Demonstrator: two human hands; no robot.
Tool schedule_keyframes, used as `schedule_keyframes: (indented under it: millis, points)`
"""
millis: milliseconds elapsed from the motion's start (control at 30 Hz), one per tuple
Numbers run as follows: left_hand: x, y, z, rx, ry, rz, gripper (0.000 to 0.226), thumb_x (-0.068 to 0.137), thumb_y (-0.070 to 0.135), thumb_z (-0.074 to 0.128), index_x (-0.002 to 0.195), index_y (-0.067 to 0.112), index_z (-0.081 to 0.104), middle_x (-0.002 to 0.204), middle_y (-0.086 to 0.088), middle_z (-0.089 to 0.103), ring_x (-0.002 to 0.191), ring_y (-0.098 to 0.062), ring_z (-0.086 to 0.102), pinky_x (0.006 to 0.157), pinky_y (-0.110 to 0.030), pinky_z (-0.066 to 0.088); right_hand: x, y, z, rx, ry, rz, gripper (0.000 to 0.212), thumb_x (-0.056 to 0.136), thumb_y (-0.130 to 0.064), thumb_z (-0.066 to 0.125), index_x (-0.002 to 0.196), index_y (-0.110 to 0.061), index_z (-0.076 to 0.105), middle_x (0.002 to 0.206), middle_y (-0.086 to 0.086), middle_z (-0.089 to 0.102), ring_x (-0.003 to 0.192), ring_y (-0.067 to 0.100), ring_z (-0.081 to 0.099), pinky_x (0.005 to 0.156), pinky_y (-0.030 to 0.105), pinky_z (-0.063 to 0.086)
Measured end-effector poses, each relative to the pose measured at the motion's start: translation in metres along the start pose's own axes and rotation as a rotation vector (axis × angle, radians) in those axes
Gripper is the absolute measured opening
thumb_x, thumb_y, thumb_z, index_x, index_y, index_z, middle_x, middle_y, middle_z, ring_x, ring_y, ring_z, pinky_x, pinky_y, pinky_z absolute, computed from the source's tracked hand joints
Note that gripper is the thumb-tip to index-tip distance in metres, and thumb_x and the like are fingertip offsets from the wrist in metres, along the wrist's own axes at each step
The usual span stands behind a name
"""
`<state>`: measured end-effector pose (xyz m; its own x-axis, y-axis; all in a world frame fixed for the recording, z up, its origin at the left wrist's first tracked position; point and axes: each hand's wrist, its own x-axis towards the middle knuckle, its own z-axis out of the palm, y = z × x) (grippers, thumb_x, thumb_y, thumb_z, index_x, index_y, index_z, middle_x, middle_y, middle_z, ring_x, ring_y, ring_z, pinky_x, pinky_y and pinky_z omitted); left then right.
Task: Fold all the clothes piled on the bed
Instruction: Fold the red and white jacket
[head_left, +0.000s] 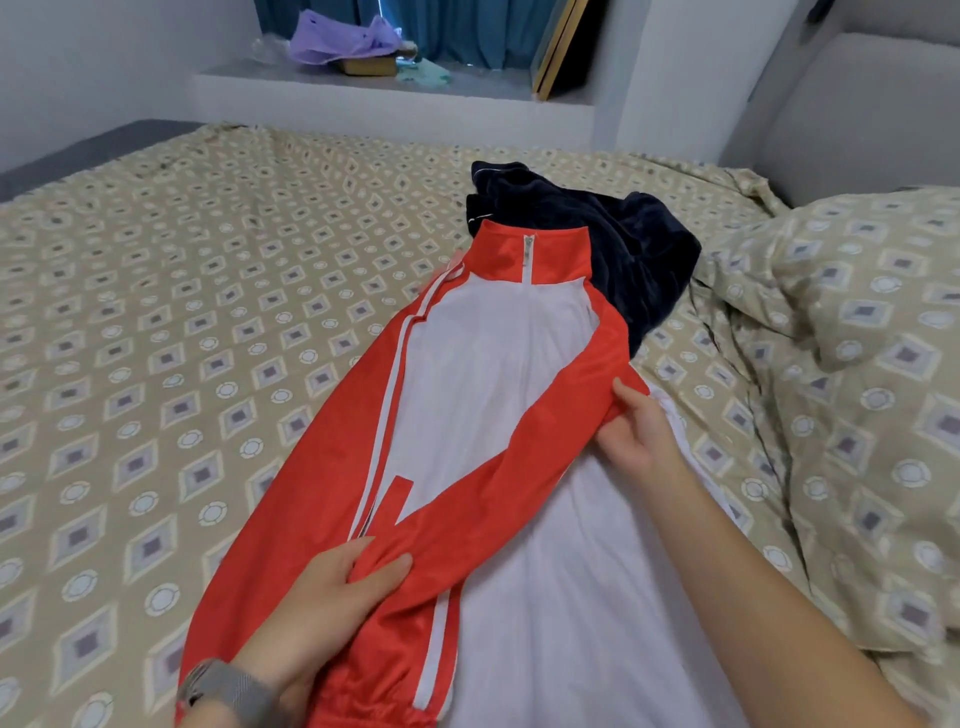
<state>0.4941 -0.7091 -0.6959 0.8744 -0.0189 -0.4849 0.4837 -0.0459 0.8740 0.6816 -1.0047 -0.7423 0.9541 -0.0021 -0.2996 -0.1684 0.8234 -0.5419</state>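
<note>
A red and white zip jacket (483, 364) lies flat on the patterned bed (156, 312), collar away from me. Its right red sleeve is folded diagonally across the white front. My left hand (337, 587) pinches that sleeve near its lower end. My right hand (634, 426) grips the same sleeve higher up, at the jacket's right edge. The left sleeve lies straight along the jacket's left side. A crumpled dark navy garment (613, 244) sits just beyond the collar, partly under the jacket.
A quilt (857, 364) in the same pattern is bunched on the right side of the bed. Beyond the bed a window ledge (395, 88) holds a purple bag, a box and a leaning frame. A grey headboard (857, 114) stands at the far right.
</note>
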Motion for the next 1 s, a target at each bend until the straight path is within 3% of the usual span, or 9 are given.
schedule_keyframes:
  millis: [100,233,333,467,567,700,767,867,1000]
  points:
    - [0.012,-0.008,-0.005,0.333,0.02,0.15,0.012,0.088,0.016,0.067,0.084,0.024,0.075,0.086,-0.004,0.075,0.084,-0.017,0.071,0.085,-0.035,0.052,0.012,-0.017,-0.009,0.066,0.016,-0.045,0.104,0.039,-0.003,0.096,0.134,-0.001,0.052,0.129,0.018,0.061,0.124,0.028,0.056,0.11,0.043,0.037]
    - [0.028,-0.008,-0.008,0.477,-0.005,0.071,0.019,0.092,0.029,0.062,0.082,0.017,0.074,0.085,-0.002,0.075,0.075,-0.01,0.068,0.082,-0.033,0.052,0.018,-0.034,-0.021,0.14,0.174,-0.092,0.037,0.103,-0.014,0.041,0.135,0.002,0.048,0.124,0.016,0.062,0.132,0.028,0.048,0.108,0.04,0.038]
    - [0.035,-0.013,0.001,0.559,-0.035,-0.046,0.032,0.094,0.039,0.055,0.089,0.012,0.072,0.091,-0.005,0.074,0.086,-0.014,0.069,0.087,-0.031,0.05,0.021,-0.038,-0.029,0.216,0.166,-0.161,0.027,0.097,-0.016,0.054,0.119,0.001,0.058,0.125,0.013,0.062,0.126,0.027,0.054,0.111,0.042,0.038]
    - [0.038,-0.015,0.017,0.588,0.209,0.225,0.008,0.085,0.028,0.07,0.089,0.029,0.064,0.091,0.01,0.065,0.091,-0.006,0.062,0.09,-0.031,0.048,0.025,-0.036,-0.039,0.106,0.035,-0.151,0.094,0.024,-0.008,0.097,0.112,-0.005,0.064,0.104,0.011,0.073,0.095,0.024,0.071,0.088,0.042,0.056]
    - [0.027,-0.008,0.035,0.789,0.326,0.599,0.022,0.07,0.054,0.071,0.082,0.04,0.059,0.091,0.021,0.057,0.09,0.0,0.054,0.083,-0.021,0.043,0.031,-0.025,-0.042,-0.092,0.073,-0.015,0.06,0.058,-0.003,0.084,0.114,-0.009,0.062,0.099,0.014,0.072,0.087,0.027,0.072,0.077,0.05,0.059]
    - [0.018,-0.026,0.058,1.318,-0.028,0.476,0.074,0.047,0.077,0.054,0.113,0.044,0.053,0.115,0.023,0.048,0.105,-0.003,0.054,0.085,-0.03,0.05,0.04,-0.015,-0.046,-0.199,0.174,-0.005,0.127,0.046,-0.006,0.096,0.151,-0.02,0.025,0.129,0.023,0.059,0.103,0.043,0.066,0.075,0.057,0.056]
    - [0.022,-0.037,0.063,1.432,-0.078,0.515,0.077,0.032,0.064,0.07,0.101,0.029,0.068,0.097,0.008,0.062,0.078,-0.014,0.066,0.053,-0.032,0.054,0.044,-0.013,-0.051,-0.224,0.218,-0.069,0.124,0.051,-0.012,0.095,0.151,-0.027,0.023,0.132,0.018,0.059,0.105,0.037,0.067,0.078,0.058,0.056]
    - [0.027,-0.04,0.06,1.44,0.038,0.624,0.055,0.031,0.03,0.085,0.084,0.026,0.072,0.072,0.006,0.064,0.054,-0.013,0.062,0.035,-0.028,0.045,0.034,-0.013,-0.041,-0.172,0.269,-0.075,0.114,0.057,-0.036,0.093,0.15,-0.032,0.027,0.133,0.008,0.061,0.108,0.029,0.067,0.078,0.052,0.057]
    - [0.026,-0.015,0.03,0.836,-0.021,0.471,0.028,0.086,0.026,0.045,0.102,0.033,0.067,0.087,0.011,0.071,0.082,-0.006,0.065,0.076,-0.026,0.051,0.046,-0.012,-0.057,-0.077,0.303,-0.082,0.06,0.095,-0.025,0.059,0.148,-0.033,0.032,0.131,0.005,0.062,0.111,0.026,0.066,0.074,0.049,0.059]
